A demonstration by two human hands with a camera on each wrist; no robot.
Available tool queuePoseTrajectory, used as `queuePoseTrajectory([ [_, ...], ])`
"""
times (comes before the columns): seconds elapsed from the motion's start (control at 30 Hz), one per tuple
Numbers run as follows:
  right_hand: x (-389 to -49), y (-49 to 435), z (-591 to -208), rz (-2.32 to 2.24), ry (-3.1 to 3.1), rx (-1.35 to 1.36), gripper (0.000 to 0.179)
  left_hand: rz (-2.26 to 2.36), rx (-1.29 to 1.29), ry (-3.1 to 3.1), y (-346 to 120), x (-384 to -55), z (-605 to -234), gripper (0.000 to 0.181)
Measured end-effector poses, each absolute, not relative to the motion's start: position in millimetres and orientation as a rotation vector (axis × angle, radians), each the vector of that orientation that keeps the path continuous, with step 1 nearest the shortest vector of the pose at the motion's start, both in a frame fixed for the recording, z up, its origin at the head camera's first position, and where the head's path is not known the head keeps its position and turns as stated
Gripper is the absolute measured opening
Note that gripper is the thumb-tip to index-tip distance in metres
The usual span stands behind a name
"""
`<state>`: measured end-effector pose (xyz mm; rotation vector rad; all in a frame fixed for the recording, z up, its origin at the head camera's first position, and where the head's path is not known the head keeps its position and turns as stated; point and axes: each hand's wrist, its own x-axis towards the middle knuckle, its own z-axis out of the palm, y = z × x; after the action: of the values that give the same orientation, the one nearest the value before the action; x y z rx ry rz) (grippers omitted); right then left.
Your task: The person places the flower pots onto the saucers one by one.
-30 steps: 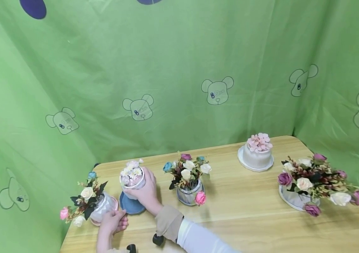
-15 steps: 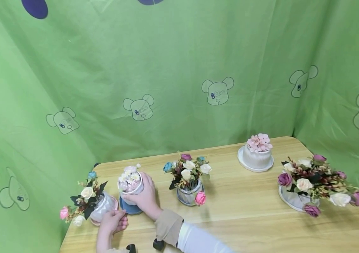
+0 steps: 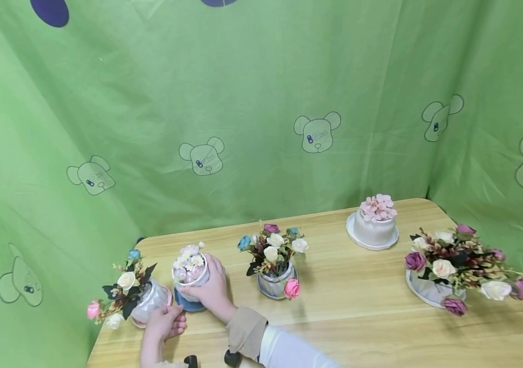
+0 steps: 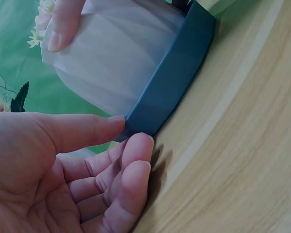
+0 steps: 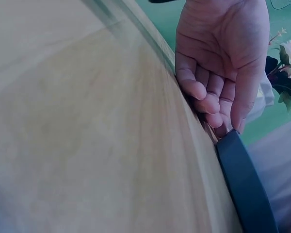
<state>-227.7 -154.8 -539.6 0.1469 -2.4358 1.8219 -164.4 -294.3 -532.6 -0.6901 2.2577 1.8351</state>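
My right hand [image 3: 213, 287] grips a white flower pot [image 3: 195, 278] filled with small pale pink and white flowers. Under the pot is a blue saucer [image 4: 177, 73]; in the left wrist view the pot's base sits inside its raised rim. My left hand [image 3: 163, 323] pinches the near left edge of this saucer between thumb and fingers, low against the table. Just left of that hand, another white pot [image 3: 150, 301] with roses and dark leaves stands on a pink saucer [image 3: 169, 295].
To the right stands a rose pot [image 3: 276, 281] on its saucer. A ribbed white pot [image 3: 373, 230] with pink blossoms is at the back right. A wide purple and white flower arrangement [image 3: 454, 266] fills the right side of the wooden table [image 3: 335, 317]. Green curtains surround the table.
My right hand has lowered the white pot and shifted it slightly left onto the blue saucer, covering more of it. My left hand has stayed at the saucer's edge.
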Motion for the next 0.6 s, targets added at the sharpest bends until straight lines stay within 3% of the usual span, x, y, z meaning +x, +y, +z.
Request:
queuePoseTrajectory([
  [0.6, -226.9, -155.4, -543.4, 1.773, -2.452, 0.158, 0.108, 1.838, -0.691, 2.263, -294.3, -164.4, -532.8, 0.019],
])
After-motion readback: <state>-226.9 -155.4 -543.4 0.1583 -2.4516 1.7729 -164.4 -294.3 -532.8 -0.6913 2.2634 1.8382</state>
